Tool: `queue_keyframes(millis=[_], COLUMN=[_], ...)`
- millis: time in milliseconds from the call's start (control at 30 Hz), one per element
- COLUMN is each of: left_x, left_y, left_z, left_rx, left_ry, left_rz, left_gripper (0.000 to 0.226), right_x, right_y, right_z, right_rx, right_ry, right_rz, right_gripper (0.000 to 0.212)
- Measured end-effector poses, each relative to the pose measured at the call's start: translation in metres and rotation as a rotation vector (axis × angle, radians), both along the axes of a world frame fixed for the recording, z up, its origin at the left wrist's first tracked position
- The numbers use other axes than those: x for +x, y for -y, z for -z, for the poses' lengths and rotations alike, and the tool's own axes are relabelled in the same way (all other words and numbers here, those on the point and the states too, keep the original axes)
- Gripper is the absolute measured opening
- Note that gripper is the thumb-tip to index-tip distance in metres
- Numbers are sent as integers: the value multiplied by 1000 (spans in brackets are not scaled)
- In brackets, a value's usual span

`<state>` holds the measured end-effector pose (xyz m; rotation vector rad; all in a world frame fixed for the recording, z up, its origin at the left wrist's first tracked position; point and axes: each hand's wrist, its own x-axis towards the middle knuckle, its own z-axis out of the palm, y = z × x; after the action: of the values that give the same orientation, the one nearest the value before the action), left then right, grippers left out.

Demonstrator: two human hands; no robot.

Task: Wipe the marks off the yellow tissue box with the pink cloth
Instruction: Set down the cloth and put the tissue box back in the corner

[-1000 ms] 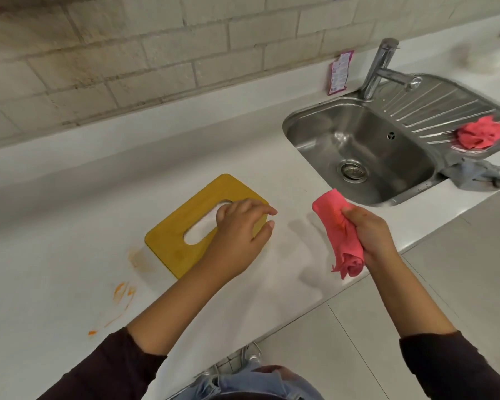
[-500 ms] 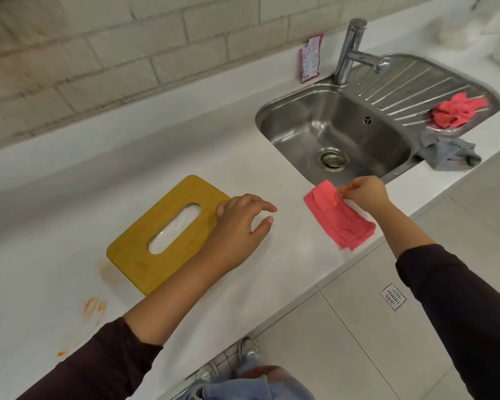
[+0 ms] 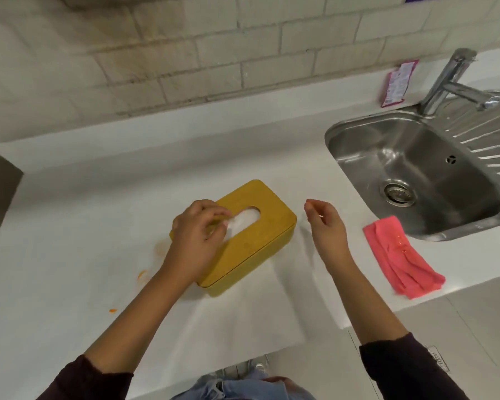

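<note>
The yellow tissue box [image 3: 260, 238] lies flat on the white counter, with white tissue showing in its oval slot. My left hand [image 3: 197, 241] rests on the box's left half, its fingertips bunched at the left end of the slot and gripping the lid there. My right hand [image 3: 326, 226] hovers just right of the box, holding nothing, its fingers loosely curled and apart. The pink cloth [image 3: 401, 258] lies folded on the counter near the front edge, beside the sink and well right of my right hand.
A steel sink [image 3: 416, 157] with a tap [image 3: 445, 82] sits at the right. A pink sachet [image 3: 397, 82] leans on the back ledge. Orange smears [image 3: 142, 275] mark the counter left of the box. The counter's front edge runs just below the box and cloth.
My right hand has let go of the pink cloth, left it by the sink, and moved left toward the box. My left hand has shifted onto the slot.
</note>
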<state>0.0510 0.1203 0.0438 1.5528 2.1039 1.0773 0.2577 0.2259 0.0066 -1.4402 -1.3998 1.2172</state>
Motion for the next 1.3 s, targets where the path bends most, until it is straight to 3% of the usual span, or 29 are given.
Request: queue_keyframes(millis=[133,267,433,533,933,1133,1300], left_x=[-30,-43,-45,-40,-40,-85,-132], left_y=[24,38,41,40,42,85,142], left_z=[12,27,44,50,29,5,-3], left_rx=[-10,-119,-248,-225,-93,-15,38], left_ry=[35,60,260,373,430,489,482], left_rz=[-208,-372,-295,-295,-380,-378,-505], left_gripper=[21,39,39,38,38,34,31], right_x=[-31,-45,-49,-50,-68,-119,-187], right_y=[22,29,28,28,23,39,69], right_z=[8,16,23,26,3,-20,-28], right_rx=[-110,-150,-174,-176,-43,-13,-41], right_ry=[-147,-159,-145,-140,-100,-153,-182], right_rz=[-8,-2,3,9,1,-158,-340], right_gripper=[27,35,31,21,38,33,29])
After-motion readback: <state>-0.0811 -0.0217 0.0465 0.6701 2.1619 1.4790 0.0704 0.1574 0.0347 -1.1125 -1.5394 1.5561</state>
